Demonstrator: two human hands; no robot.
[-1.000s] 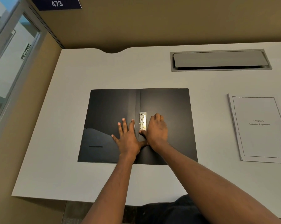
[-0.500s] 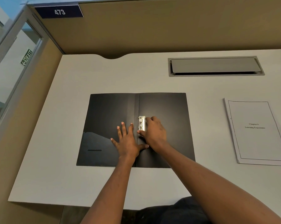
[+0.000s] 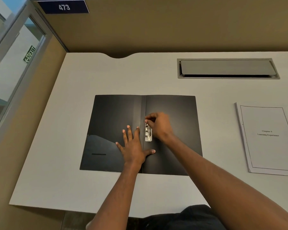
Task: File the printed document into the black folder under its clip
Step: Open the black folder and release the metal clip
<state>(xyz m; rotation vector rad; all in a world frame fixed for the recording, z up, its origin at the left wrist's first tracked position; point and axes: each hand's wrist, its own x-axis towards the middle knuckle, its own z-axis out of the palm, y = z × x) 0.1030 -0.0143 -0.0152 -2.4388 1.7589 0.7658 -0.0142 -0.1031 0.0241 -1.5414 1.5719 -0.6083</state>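
Note:
The black folder lies spread open and flat on the white desk. A silver metal clip sits just right of its spine. My left hand presses flat on the folder's left half beside the spine, fingers spread. My right hand pinches the top end of the clip lever with curled fingers. The printed document, a stapled white stack with a title page, lies apart on the desk to the right of the folder.
A grey cable hatch is set into the desk at the back right. Tan partition walls close off the back and left. A "473" sign hangs at the top left. The near desk edge runs just below the folder.
My right hand slid from lying flat beside the clip up to its top end and now pinches the lever. My left hand stayed pressed on the folder. The camera tilted.

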